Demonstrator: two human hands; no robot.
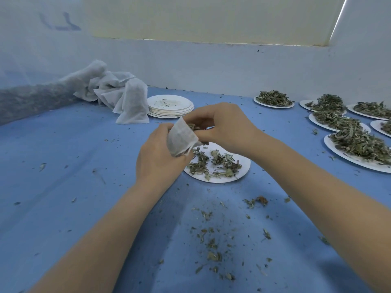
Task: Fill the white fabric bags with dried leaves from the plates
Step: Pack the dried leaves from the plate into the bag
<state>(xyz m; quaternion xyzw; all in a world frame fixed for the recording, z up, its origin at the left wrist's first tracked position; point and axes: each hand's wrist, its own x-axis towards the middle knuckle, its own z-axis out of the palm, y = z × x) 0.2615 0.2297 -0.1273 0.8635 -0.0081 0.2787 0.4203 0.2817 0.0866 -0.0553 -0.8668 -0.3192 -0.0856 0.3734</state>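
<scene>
Bits of dry leaf, the crumbs (211,244), lie loose on the blue desk (74,166) close to the camera, between the two bare arms.

Past them sits a white plate (243,168) with a thin layer of leaves (215,163) on it. Both hands are up just over the far left edge of this plate.

The left hand (157,157) holds a small white bag (182,137). Its fingers are curled round the bag from the left and below, and the bag leans with its open end up toward the right hand. A thin string hangs from the low end of the bag.

The right hand (224,125) is at the bag's mouth. Its fingers (197,118) are bent and pinch a small bunch of leaves right at the opening. The thumb presses near the bag's side. Some dark leaf shows inside the mouth.

Far back on the left is a stack (170,106) of white plates with only a few specks on top. Just beside the stack, touching it or nearly so, is a pile of bags (118,92); one stands puffed up at the front and others lie crumpled behind it.

On the right side of the desk are more plates, the full plates (357,142), each heaped with leaves. They sit close together, some edges overlapping, well apart from the hands.

A pale wall (211,64) runs along the back of the desk
</scene>
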